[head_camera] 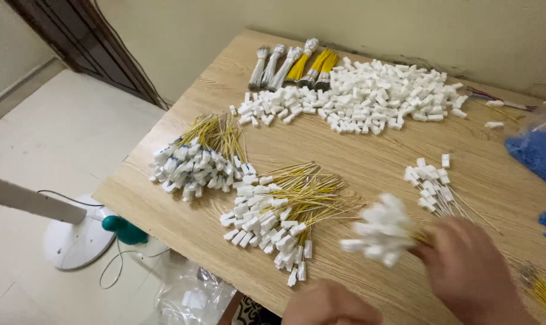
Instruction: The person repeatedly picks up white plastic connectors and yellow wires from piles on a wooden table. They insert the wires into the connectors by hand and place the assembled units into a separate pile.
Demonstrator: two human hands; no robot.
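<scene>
My right hand grips a bunch of yellow wires tipped with white connectors, held just above the wooden table; the bunch is blurred. My left hand shows at the bottom edge, fingers curled, and whether it holds anything is hidden. Just left of the held bunch lies a pile of finished wires with white connectors. A second such pile lies further left, near the table's left edge.
A heap of loose white connectors fills the back of the table, with bundled yellow and white wires behind it. A small fan of white wires lies mid-right. Blue pieces in a clear bag sit at right. A fan base stands on the floor.
</scene>
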